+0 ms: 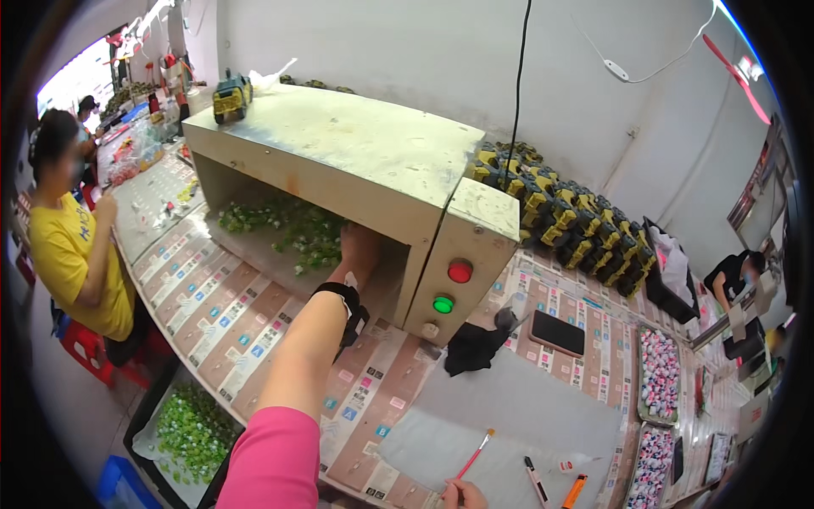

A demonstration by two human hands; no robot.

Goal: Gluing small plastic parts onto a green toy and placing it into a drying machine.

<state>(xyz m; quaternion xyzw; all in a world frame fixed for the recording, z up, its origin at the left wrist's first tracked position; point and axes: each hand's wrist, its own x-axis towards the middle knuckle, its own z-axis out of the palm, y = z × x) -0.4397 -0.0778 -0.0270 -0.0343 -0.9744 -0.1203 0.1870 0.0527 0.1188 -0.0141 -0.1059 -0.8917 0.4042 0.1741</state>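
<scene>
My left arm, in a pink sleeve with a black band at the wrist, stretches into a cream metal box (339, 153) with an open front. Inside it, my left hand (359, 246) is in shade beside a spread of small green and white pieces (301, 231); its fingers do not show clearly. At the lower edge, my right hand (462, 495) is closed on a thin paintbrush (471, 458) with a pink handle, its bristles pointing up and away. A pale sheet (500, 416) lies under the brush.
Red (459, 271) and green (443, 304) buttons sit on the box's right end. Nearby are a black cloth (476, 349), a phone (557, 332), pens (537, 482) and trays of small pieces (659, 373). Yellow-black toy vehicles (568, 212) stand behind. A person in yellow (76, 254) is at left.
</scene>
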